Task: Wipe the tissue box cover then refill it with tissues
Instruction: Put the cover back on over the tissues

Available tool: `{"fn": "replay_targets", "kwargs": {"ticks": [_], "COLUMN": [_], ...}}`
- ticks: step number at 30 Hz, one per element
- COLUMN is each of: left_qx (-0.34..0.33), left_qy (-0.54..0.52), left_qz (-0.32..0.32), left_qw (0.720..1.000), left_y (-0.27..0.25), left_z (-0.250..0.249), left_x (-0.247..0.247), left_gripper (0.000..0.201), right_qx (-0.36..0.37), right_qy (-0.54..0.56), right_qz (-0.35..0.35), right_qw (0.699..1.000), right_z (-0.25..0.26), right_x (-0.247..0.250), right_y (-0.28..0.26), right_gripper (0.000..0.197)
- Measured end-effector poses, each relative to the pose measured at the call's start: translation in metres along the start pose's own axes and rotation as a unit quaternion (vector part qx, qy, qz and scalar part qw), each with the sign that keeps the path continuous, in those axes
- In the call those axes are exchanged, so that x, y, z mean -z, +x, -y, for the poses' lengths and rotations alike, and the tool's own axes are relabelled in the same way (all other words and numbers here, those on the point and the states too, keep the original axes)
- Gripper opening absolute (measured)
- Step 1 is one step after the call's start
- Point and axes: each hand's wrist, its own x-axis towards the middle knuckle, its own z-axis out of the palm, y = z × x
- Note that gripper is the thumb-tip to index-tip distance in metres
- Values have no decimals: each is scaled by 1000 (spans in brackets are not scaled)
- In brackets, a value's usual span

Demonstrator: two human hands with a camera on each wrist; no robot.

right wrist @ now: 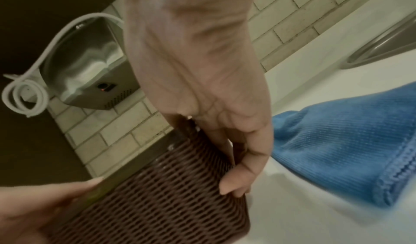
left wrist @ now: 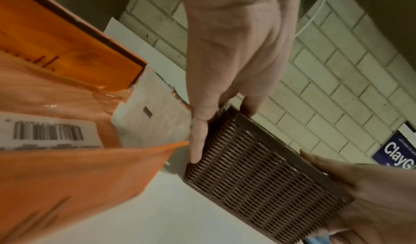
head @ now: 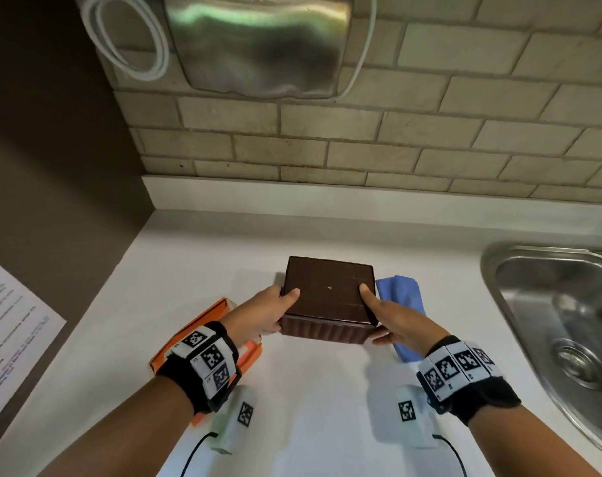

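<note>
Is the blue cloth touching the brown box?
Cannot tell. In the head view the blue cloth lies right beside the brown tissue box cover, but the right hand hides where they would meet.

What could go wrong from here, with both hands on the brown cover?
1. The left hand and right hand hold the cover only at its side edges; the woven sides may slip from that grip.
2. The tissue pack sits right beside the left hand, so swinging the cover that way could knock it.
3. The cloth lies partly under the right hand and could be dragged toward the sink.
</note>
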Motion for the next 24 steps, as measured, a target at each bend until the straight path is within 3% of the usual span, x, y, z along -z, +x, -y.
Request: {"fn": "replay_targets", "kwargs": {"ticks": [2,5,10,12,15,18,20,24], "left_qx": [-4,-15,6,4,17,31,15,-29], "left_qy": [-26,-90,-204,-240,-255,-285,-285,-265], "left_qz": [-4,-5,-69,-66,-75,-41,-30,-39], "left_qw": [1000,996,977,969,964,957,958,963], "left_y": [-4,5,0,-17,-30,-32,-35,-40], "left_z": [7,24,27,18,11,10,11,16], "left_x": [1,3,-4,-7,-11,-15,-18,-25], "left_gripper": [51,102,139,124,86,67,49,28], "right_qx": [16,50,134,157,177,187,184,159], "right_qy": [-14,-8,52,50,57,79,129,263], "right_qz": [8,1,-7,-18,-27,-11,8,-2], "right_qw": [1000,999,990,986,982,979,974,952], "right_z": [-7,-17,-34,-42,-49,-52,-51,-47], "right_x": [0,-1,-12,-16,-21,-25,-28,-36], "right_y": [-4,-11,-26,-28,-31,-39,-47,-51], "right_gripper": [52,49,30,33,38,39,32,44]}}
